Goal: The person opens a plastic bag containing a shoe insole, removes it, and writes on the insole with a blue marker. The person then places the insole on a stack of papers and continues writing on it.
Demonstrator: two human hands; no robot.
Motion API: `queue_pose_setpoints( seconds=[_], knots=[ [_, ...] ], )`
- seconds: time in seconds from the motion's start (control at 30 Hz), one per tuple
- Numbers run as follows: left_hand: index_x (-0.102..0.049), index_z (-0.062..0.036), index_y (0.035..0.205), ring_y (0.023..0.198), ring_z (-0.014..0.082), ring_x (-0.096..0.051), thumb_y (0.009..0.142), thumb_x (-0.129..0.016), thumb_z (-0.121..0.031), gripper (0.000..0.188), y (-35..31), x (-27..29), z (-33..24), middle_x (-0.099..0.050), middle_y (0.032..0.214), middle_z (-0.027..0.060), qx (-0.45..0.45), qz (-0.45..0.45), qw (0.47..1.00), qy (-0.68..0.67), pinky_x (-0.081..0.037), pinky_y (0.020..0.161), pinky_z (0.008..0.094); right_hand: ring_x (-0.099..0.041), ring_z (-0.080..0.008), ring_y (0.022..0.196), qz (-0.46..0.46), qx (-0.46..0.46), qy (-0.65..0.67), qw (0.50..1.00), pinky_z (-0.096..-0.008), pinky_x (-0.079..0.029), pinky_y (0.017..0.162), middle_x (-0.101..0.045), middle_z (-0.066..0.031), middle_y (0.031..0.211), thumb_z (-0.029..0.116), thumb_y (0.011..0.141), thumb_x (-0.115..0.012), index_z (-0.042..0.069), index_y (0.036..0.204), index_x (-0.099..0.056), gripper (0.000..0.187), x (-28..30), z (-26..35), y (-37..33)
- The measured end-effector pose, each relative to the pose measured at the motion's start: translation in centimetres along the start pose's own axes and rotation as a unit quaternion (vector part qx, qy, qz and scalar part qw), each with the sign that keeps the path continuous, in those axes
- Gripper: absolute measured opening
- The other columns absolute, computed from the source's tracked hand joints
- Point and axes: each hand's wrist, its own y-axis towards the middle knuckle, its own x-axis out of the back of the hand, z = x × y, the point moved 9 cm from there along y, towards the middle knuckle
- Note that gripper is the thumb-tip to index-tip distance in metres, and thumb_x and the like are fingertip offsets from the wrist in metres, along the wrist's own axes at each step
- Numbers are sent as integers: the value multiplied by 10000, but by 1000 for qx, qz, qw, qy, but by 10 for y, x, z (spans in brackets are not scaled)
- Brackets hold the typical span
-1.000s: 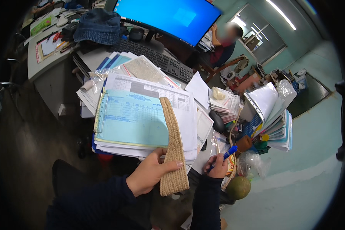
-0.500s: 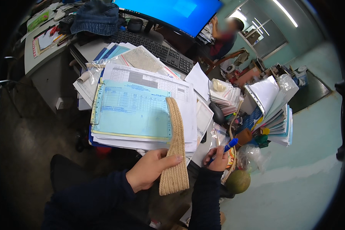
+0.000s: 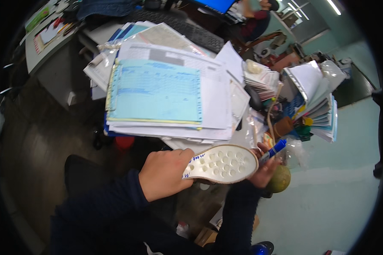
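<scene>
A shoe sole (image 3: pixel 227 165) lies across my left hand's grip, its white face with round hollows turned up and a tan braided edge around it. My left hand (image 3: pixel 166 172) wraps its narrower end, where some blue handwriting shows beside the fingers. At the sole's wide, rounded end is my right hand (image 3: pixel 266 172), close to or touching the rim; which of the two I cannot tell. Between the right fingers sits a blue marker (image 3: pixel 277 147), slanting up to the right. The sole hides part of that hand.
Beyond my hands, a light-blue form (image 3: pixel 157 91) tops a stack of papers on the desk. To the right are a black mouse (image 3: pixel 254 97), upright folders (image 3: pixel 321 112), a brown cup (image 3: pixel 284 126) and a round green fruit (image 3: pixel 280 178). A person (image 3: pixel 257 19) sits at the back.
My left hand has turned the sole from its tan braided side to its white hollowed face and brought it level toward my right hand. The desk has shifted upward in view.
</scene>
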Motion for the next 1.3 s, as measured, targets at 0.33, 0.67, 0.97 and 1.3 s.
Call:
queue_pose_setpoints(
  seconds=[0.33, 0.67, 0.97, 1.3],
  knots=[
    [-551, -10, 1208, 928, 315, -652, 688, -833, -279, 650, -33, 2, 12, -643, 1043, 145, -76, -63, 992, -73, -522, 778, 387, -591, -114, 646, 1, -78, -225, 971, -236, -470, 590, -659, -94, 842, 166, 795, -682, -42, 1117, -584, 396, 5, 27, -48],
    [-557, 29, 1231, 957, 302, -665, 630, -890, -193, 721, -54, 26, 19, -652, 1081, 185, -129, -137, 971, -145, -527, 830, 353, -531, -111, 511, -8, -3, -150, 989, -225, -409, 443, -633, -100, 796, 379, 823, -683, -28, 1059, -555, 488, 3, 28, -40],
    [-538, 117, 1268, 1040, 191, -624, 808, -712, -213, 592, -41, -32, 22, -644, 1171, 165, 99, 104, 771, -620, -481, 921, 313, -534, -140, 534, -102, 115, -66, 986, -261, -441, 447, -628, -158, 881, 188, 965, -539, 8, 1051, -557, 200, 58, 32, -8],
    [-443, 16, 1412, 836, 142, -645, 880, -670, -98, 590, 32, 4, -41, -628, 1079, 151, 44, 85, 874, -477, -551, 658, 245, -505, -96, 451, -202, 83, -22, 976, -219, -392, 396, -622, -112, 755, 202, 1012, -482, 9, 1110, -484, 217, 86, -9, -2]
  ],
)
